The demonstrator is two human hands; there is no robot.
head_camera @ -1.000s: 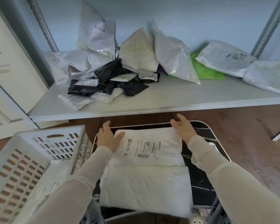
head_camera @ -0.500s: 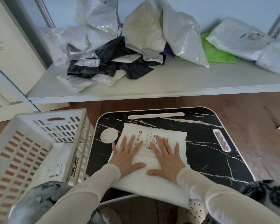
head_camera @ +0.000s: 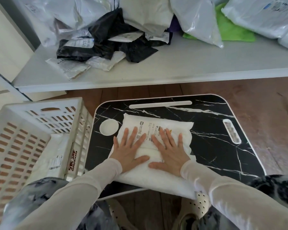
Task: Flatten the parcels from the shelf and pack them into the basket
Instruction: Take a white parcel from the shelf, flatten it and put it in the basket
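A white parcel (head_camera: 156, 125) with a printed label lies folded on the black marble-pattern lap table (head_camera: 214, 146). My left hand (head_camera: 130, 150) and my right hand (head_camera: 170, 150) rest flat on top of it, fingers spread, palms down, holding nothing. To the left stands the white slotted basket (head_camera: 23, 130), with a white parcel (head_camera: 53, 156) lying inside it. On the grey shelf (head_camera: 173, 63) above sits a heap of white, grey and black parcels (head_camera: 115, 27).
A green cloth (head_camera: 231, 29) lies among the bags on the shelf at the right. Brown wooden floor (head_camera: 264, 100) shows between shelf and table. A white cabinet (head_camera: 5, 39) stands at the left. My knees and perforated shoes are below the table.
My hands moved from the parcel's far corners to its middle and now lie flat on it. The parcel is folded over and shorter. The view has tilted down and closer.
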